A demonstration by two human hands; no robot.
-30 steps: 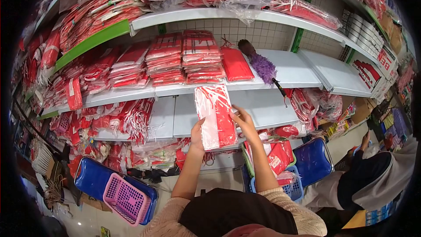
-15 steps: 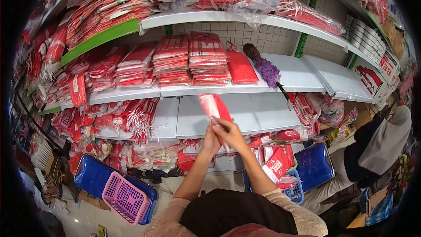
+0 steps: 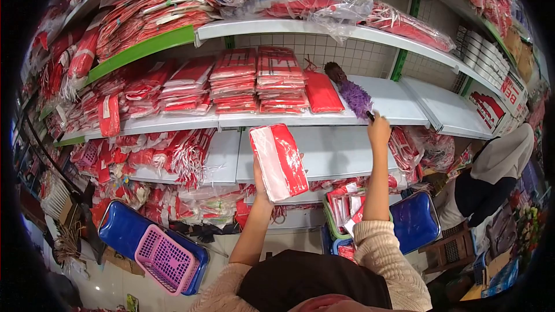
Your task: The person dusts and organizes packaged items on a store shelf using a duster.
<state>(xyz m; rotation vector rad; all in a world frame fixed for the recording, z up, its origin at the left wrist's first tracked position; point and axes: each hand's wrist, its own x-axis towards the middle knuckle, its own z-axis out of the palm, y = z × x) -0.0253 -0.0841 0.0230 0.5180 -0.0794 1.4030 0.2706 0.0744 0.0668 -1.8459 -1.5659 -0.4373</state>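
My left hand [image 3: 263, 189] holds up a plastic-wrapped packet of folded red-and-white cloth [image 3: 280, 163] in front of the middle shelves. The fingers lie mostly behind the packet, with fingertips showing at its right edge. My right hand [image 3: 378, 129] is closed round the dark handle of a purple feather duster [image 3: 354, 97]. The duster lies tilted on the shelf, its fluffy head pointing up and left. Left of the duster rests a flat red packet [image 3: 324, 91], beside neat stacks of similar red packets [image 3: 281, 81].
A white shelf board [image 3: 341, 150] runs below the packet. Lower down stand a pink basket [image 3: 166, 259] on a blue stool [image 3: 124, 225], a green basket [image 3: 330, 215] of packets, and another blue stool [image 3: 415, 219]. Another person [image 3: 491, 179] is at the right.
My right hand has left the packet, moved right and taken hold of the duster's handle. My left hand now holds the packet alone, with its broad face turned toward me.
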